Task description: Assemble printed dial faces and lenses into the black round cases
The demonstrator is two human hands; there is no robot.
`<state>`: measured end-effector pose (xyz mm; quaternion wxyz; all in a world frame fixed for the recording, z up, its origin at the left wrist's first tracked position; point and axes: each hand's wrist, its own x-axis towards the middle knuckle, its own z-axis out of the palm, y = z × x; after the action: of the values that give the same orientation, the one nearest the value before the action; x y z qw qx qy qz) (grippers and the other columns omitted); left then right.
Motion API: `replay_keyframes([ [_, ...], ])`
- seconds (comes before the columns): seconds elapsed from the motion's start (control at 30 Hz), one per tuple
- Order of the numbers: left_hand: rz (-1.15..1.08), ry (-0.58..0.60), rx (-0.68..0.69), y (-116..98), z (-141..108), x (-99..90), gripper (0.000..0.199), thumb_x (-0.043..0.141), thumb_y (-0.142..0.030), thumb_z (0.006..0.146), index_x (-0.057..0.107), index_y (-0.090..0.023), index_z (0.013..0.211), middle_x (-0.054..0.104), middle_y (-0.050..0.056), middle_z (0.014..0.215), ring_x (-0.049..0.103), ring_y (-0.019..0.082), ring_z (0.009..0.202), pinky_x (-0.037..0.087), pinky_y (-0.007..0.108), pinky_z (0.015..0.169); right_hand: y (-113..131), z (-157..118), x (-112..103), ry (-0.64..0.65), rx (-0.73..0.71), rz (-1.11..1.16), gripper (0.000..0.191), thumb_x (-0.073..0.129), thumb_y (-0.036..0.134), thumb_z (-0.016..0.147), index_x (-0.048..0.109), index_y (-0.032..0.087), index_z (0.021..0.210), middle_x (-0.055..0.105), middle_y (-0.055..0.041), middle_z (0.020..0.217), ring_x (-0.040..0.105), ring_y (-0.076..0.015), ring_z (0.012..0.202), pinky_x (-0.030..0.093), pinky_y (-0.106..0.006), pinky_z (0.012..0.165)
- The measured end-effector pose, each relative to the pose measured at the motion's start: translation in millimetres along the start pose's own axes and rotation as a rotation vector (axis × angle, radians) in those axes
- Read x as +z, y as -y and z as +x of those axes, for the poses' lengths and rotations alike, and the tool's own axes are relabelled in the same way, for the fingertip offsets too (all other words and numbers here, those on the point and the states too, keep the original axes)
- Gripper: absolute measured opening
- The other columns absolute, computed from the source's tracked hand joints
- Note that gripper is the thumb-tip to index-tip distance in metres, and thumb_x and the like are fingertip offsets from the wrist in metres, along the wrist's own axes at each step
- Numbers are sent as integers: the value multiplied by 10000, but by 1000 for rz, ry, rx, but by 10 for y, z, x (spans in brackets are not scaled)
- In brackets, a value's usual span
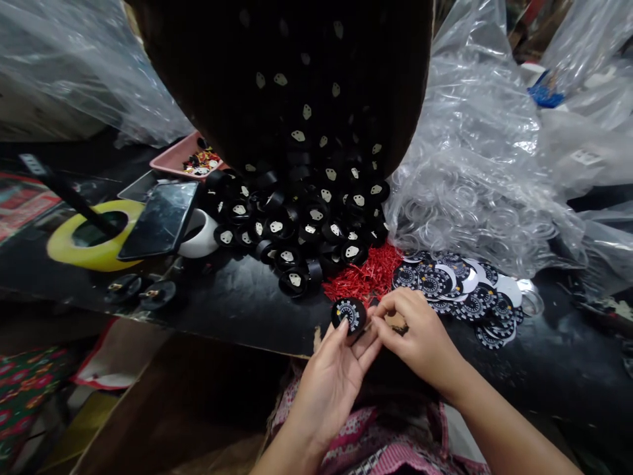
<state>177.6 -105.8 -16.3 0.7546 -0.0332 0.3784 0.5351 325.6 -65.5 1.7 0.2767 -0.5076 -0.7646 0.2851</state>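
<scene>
My left hand (pixel 332 379) is closed on a small black round gauge (pixel 349 316), its printed dial facing up and the thumb over its edge. Close beside the gauge, the thumb and forefinger of my right hand (pixel 420 333) are pinched together at my left fingertips. What they hold, if anything, is too small to make out. Just beyond both hands lies a heap of thin red pointers (pixel 368 272). To the right is a pile of printed dial discs (pixel 472 303), some turned white side up. Many black round cups (pixel 316 218) with pale plates inside spill from a dark container (pixel 277 39).
A clear plastic bag (pixel 494 145) of transparent rings stands at the right. On the left are a yellow tape roll (pixel 62 249), a phone (pixel 163 221), a white roll (pixel 202 243), a pink tray (pixel 171 157) of small parts and two black round pieces (pixel 157 295).
</scene>
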Motion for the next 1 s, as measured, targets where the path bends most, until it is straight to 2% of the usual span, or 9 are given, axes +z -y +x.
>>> replay_keyframes([
  [0.1,61,11,108,45,-4,-5,180,658,-296,904,679,-168,1030,771,109,1102,707,249,1113,501,426,1081,7,-29,-52,11,58,28,70,594,194,906,601,210,838,658,-12,873,597,-178,828,401,-357,823],
  [0.27,244,-38,269,148,-55,-86,322,708,-371,869,627,-257,1159,710,62,1236,630,252,1242,472,421,1111,51,-48,-56,81,208,100,140,608,295,931,619,211,820,629,-6,829,575,-158,734,421,-313,712],
  [0.37,294,-23,292,170,-66,-112,327,695,-386,879,607,-281,1175,695,50,1262,622,251,1252,453,442,1125,76,-59,-65,78,211,53,156,593,259,945,622,205,801,642,-3,821,573,-161,747,404,-325,738],
  [0.5,295,35,311,120,-70,-92,356,680,-389,889,589,-261,1208,751,63,1161,659,254,1200,446,459,1122,98,-72,-119,59,184,28,184,582,248,955,629,205,783,648,4,801,567,-166,760,390,-343,769],
  [0.7,337,-28,322,78,-97,-45,379,709,-416,850,617,-230,1167,763,75,1122,685,267,1147,482,441,1075,131,-81,-150,79,225,103,124,614,309,932,652,219,856,658,-5,838,585,-164,760,431,-321,722],
  [0.83,399,-71,341,104,-122,-38,411,704,-424,842,616,-239,1198,754,73,1128,678,269,1143,500,426,1041,131,-76,-127,93,206,91,133,571,227,933,624,216,812,647,1,822,573,-155,747,433,-312,716],
  [1.0,496,-91,371,74,-105,-88,472,717,-441,808,632,-231,1221,733,93,1174,661,289,1161,490,433,1051,122,-88,-150,105,190,90,123,570,208,918,607,217,801,637,8,805,570,-153,749,428,-308,713],
])
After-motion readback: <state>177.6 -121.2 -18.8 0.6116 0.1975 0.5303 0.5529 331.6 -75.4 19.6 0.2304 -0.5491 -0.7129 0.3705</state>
